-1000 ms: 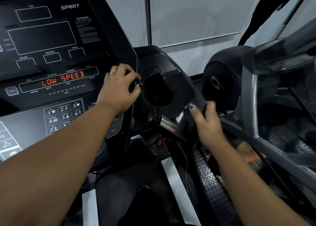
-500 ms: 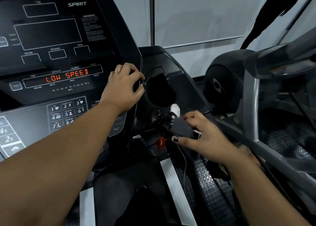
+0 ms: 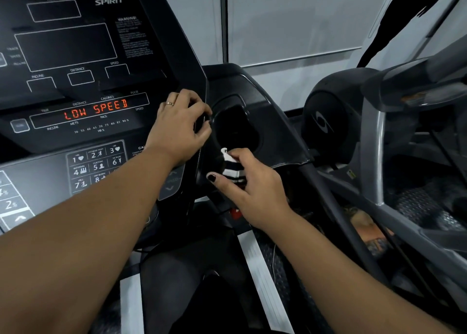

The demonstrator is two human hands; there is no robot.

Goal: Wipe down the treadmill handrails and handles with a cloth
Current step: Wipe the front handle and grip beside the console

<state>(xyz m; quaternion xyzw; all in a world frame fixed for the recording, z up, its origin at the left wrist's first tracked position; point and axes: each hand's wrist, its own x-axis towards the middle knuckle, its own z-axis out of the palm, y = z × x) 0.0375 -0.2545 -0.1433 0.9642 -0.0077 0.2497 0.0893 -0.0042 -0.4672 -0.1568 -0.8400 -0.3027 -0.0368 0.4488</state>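
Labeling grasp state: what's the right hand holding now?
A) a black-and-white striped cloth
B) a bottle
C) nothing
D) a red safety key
A: the right hand pinches a striped cloth below the cup holder; the left hand grips the console edge.

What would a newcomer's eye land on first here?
The red LOW SPEED readout glows on the console, at left. At centre the right hand pinches a black-and-white striped cloth just below the dark cup holder, while the left hand grips the console's right edge.
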